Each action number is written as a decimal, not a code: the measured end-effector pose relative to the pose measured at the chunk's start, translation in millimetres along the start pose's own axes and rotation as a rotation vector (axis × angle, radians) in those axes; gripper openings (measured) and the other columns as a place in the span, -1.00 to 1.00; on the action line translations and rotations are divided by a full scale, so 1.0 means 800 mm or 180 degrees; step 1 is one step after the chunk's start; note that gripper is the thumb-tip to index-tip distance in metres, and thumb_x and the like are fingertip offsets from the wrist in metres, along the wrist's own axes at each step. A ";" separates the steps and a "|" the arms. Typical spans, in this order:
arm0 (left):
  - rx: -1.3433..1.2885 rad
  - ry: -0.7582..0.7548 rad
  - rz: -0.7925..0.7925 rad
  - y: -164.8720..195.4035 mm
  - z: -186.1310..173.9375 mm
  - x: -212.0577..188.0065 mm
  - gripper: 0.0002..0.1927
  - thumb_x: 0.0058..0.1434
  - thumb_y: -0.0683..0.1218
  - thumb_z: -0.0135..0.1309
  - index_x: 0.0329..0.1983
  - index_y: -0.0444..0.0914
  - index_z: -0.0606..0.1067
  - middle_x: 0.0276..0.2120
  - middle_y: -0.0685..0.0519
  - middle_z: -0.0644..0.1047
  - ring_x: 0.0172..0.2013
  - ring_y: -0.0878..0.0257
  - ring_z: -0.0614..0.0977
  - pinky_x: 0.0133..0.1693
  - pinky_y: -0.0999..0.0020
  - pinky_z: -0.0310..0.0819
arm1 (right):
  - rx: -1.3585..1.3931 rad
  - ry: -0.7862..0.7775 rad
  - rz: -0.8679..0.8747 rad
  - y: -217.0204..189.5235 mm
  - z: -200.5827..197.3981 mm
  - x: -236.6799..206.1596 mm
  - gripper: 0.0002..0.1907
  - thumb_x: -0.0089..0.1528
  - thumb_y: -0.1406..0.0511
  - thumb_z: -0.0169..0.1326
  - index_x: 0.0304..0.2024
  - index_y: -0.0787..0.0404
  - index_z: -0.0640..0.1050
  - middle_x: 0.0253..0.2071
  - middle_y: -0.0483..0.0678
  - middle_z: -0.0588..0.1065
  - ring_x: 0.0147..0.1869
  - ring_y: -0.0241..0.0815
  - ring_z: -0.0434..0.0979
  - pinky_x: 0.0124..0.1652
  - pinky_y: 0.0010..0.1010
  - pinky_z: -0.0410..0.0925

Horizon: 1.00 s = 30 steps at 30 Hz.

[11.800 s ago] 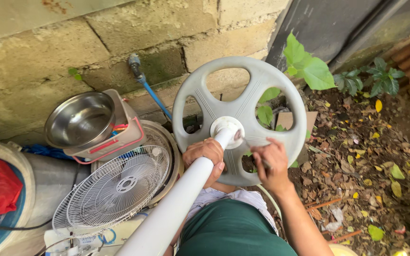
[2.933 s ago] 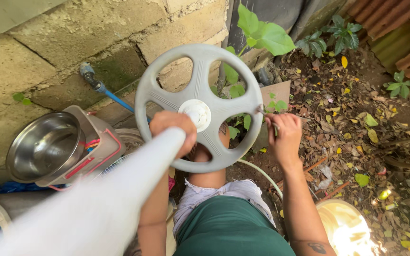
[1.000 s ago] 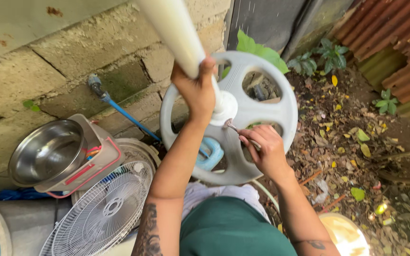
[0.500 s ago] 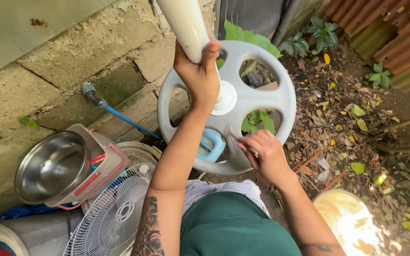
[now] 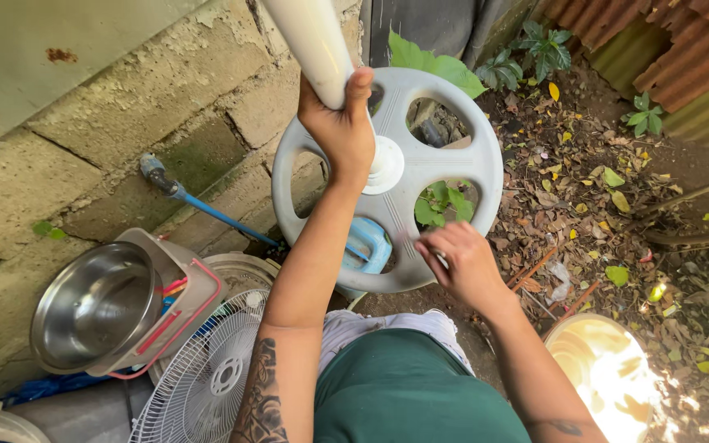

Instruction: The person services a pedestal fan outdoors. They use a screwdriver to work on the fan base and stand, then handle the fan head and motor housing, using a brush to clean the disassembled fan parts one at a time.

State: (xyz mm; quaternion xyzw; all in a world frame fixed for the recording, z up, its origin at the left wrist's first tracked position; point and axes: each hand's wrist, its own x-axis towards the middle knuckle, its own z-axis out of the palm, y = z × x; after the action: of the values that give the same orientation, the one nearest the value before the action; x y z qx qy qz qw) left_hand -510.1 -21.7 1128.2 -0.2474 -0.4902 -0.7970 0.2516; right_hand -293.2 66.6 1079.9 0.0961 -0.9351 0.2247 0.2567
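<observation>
The left hand is gripping the white pole with fingers wrapped tight, just above where it is joining the round grey fan base, which is standing tilted before the person's knees. The right hand is pressing against the base's lower rim, fingers curled; whether it is pinching anything cannot be told. A wire fan guard and steel bowl are lying beside the block wall.

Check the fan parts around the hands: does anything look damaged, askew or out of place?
No damage shows. The round base is tipped on edge, left hand gripping its white pole, right hand at its lower rim. A loose wire fan grille lies beside the steel bowl.
</observation>
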 end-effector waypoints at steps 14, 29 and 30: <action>-0.0089 0.0064 -0.0293 -0.017 -0.003 -0.012 -0.58 0.31 0.08 0.30 -0.12 -0.34 0.45 -0.33 0.10 0.53 -0.34 0.33 0.55 -0.24 0.40 0.47 | -0.0017 -0.0259 0.0010 0.008 0.017 0.001 -0.92 0.17 0.34 0.24 -0.32 0.22 0.61 -0.41 0.00 0.54 -0.31 -0.01 0.51 -0.27 -0.22 0.34; 0.0297 -0.0317 -0.0153 -0.041 -0.008 -0.068 -0.49 0.22 0.18 0.29 -0.09 -0.34 0.50 -0.36 0.08 0.53 -0.33 0.30 0.52 -0.23 0.32 0.47 | 0.0428 0.2195 -0.0868 -0.037 -0.089 0.125 -0.83 0.39 0.36 0.07 -0.11 0.39 0.58 -0.22 0.11 0.59 -0.22 -0.02 0.62 -0.20 -0.35 0.46; 0.0314 -0.0341 -0.0224 -0.047 -0.009 -0.075 -0.48 0.22 0.19 0.31 -0.13 -0.34 0.49 -0.39 0.08 0.53 -0.35 0.30 0.52 -0.25 0.31 0.47 | 0.0529 0.2379 -0.1005 -0.039 -0.094 0.135 -0.81 0.41 0.33 0.05 -0.10 0.39 0.57 -0.22 0.11 0.59 -0.23 -0.04 0.62 -0.22 -0.37 0.46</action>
State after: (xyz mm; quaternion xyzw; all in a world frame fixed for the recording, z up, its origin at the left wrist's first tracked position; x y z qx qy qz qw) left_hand -490.1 -4.0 1061.9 -0.2597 -0.5501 -0.7658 0.2087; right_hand -342.6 67.2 1205.5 0.1706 -0.7300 0.2767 0.6012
